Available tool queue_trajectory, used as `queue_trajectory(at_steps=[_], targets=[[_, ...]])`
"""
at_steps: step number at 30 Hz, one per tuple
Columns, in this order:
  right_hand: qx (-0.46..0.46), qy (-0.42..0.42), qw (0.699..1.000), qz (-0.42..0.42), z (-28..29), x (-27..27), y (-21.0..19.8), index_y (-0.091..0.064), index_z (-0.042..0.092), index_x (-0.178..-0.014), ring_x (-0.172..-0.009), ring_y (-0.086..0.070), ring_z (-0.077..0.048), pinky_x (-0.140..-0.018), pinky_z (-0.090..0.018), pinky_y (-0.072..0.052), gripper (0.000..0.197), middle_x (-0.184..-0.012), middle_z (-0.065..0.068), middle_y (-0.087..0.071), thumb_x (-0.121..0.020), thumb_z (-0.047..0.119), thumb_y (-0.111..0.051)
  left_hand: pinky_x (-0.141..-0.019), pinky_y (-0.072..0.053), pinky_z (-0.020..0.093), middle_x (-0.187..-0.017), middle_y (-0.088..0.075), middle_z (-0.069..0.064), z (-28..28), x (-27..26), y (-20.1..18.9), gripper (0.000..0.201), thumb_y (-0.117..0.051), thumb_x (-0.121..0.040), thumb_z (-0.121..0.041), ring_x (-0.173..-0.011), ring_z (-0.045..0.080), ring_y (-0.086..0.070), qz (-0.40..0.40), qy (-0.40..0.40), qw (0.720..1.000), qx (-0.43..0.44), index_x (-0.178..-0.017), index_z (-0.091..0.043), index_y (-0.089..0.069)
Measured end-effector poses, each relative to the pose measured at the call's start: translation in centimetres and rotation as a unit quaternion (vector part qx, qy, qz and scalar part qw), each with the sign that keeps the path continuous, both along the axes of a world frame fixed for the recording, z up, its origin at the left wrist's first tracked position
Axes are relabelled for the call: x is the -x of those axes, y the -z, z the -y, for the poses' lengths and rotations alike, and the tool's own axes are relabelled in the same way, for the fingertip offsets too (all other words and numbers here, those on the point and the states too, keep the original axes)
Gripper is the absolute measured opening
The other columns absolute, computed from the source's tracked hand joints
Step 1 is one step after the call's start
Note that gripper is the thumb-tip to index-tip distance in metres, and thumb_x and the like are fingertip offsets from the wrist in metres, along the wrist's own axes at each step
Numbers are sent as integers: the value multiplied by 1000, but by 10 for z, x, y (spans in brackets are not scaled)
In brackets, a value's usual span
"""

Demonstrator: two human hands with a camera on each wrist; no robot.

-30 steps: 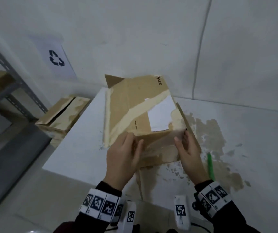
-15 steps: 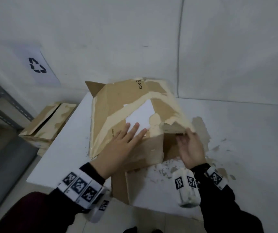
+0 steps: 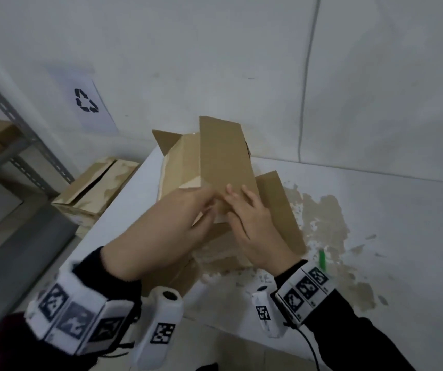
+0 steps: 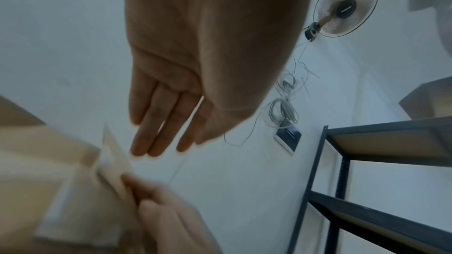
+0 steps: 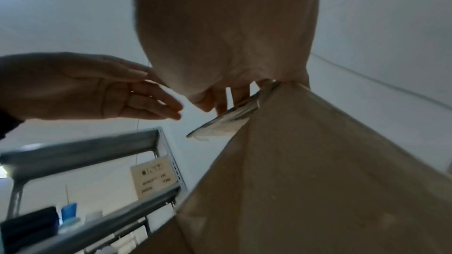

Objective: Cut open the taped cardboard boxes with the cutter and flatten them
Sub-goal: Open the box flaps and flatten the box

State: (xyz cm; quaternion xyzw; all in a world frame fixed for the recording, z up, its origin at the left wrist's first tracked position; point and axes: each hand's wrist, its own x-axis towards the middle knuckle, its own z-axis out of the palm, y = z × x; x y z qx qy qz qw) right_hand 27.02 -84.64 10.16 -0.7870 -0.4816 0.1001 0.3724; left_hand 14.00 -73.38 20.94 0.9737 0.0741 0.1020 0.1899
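A brown cardboard box (image 3: 181, 167) with torn tape lies on the white table (image 3: 402, 223). One long flap (image 3: 223, 153) stands upright from it. My right hand (image 3: 237, 202) pinches the lower edge of that flap; the left wrist view shows its thumb on the flap (image 4: 115, 161). My left hand (image 3: 209, 207) hovers just left of it with straight fingers (image 4: 156, 138), holding nothing. A second flap (image 3: 279, 210) juts out to the right. The green cutter (image 3: 322, 259) lies on the table right of my right wrist.
Another cardboard box (image 3: 94, 183) sits on the floor left of the table, next to a metal shelf (image 3: 14, 116). The wall stands close behind the box. Brown torn-paper patches (image 3: 325, 215) cover the table right of the box. A fan (image 4: 347, 7) hangs on the wall.
The long flap has swung up to stand upright in my right hand. My left hand has come off the box top and moved over beside the right hand.
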Motion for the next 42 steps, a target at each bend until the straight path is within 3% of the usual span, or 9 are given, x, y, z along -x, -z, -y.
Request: queue_trajectory(at_steps=[4, 8, 13, 15, 18, 24, 29, 38, 42], targets=[[-135, -61, 976, -161, -1, 10, -3, -36, 22, -142, -142, -21, -5, -117, -24, -21, 41, -152, 2, -30, -101, 22, -33, -119, -16, 31, -153, -33, -1, 21, -28, 45, 57, -20, -100, -47, -142, 11, -24, -51, -55, 995, 69, -150, -19, -25], [-211, 103, 947, -220, 3, -9, 16, -47, 18, -117, -116, -48, 2, -101, -23, -43, 29, -125, 6, -51, -94, 2, -44, -118, 11, 28, -161, 2, -4, 19, -34, 94, 75, 3, -92, -61, -146, 6, 11, -63, -116, 990, -48, -153, -18, -2], [-45, 28, 924, -378, -20, -53, 38, -35, 16, -140, -128, -41, -12, -100, -22, -38, 45, -133, 2, -46, -96, 5, -34, -120, 0, 31, -159, -18, -3, 17, -23, 117, 79, -14, -90, -67, -147, 8, -5, 32, -135, 990, -26, -150, -17, -26], [-12, -15, 937, -349, -28, -59, 40, -31, 16, -144, -129, -39, -10, -105, -20, -34, 49, -139, 1, -43, -96, 7, -36, -119, -4, 32, -156, -28, -3, 15, -22, 121, 72, -21, -92, -63, -146, 9, -13, 65, -152, 986, -18, -146, -17, -35], [-57, 44, 956, -286, -9, -64, 30, -49, 11, -126, -109, -49, -7, -81, 3, -37, 29, -116, 3, -55, -97, 15, -46, -119, -6, 33, -153, -34, -1, 4, -21, 124, 63, -25, -96, -54, -145, 11, -18, 95, -168, 981, -18, -142, -15, -40], [-102, 39, 965, -239, 75, -44, 19, -57, 12, -83, -82, -63, -25, -71, -33, -55, 14, -85, -8, -64, -90, 24, -61, -120, -2, 41, -158, -22, 2, -28, -55, 113, 82, -18, -87, -71, -147, 14, -9, 44, -173, 983, -45, -147, -16, -30], [-42, 17, 998, -43, 76, -9, 25, -40, 20, -69, -59, -42, -3, -55, -12, -35, 30, -64, 12, -43, -88, 19, -63, -118, 12, 38, -161, -3, -1, -24, -94, 130, 92, -9, -80, -78, -147, 12, 8, -12, -119, 989, -86, -152, -22, -14], [-67, 215, 955, -193, 53, -75, 69, -54, 11, -89, -67, -57, -18, -64, -38, -52, 12, -77, -3, -62, -97, 17, -48, -116, 14, 42, -161, -1, 5, -73, -161, 193, 81, -12, -90, -67, -148, 22, 7, -70, -37, 982, -172, -153, -17, -9], [28, 254, 936, -243, 30, -100, 110, -49, 2, -86, -67, -53, -26, -70, -50, -52, 17, -75, -16, -57, -96, 16, -47, -113, 15, 53, -157, 22, 11, -77, -172, 226, 83, -44, -88, -62, -144, 28, 24, -209, -42, 959, -185, -153, -30, -3]])
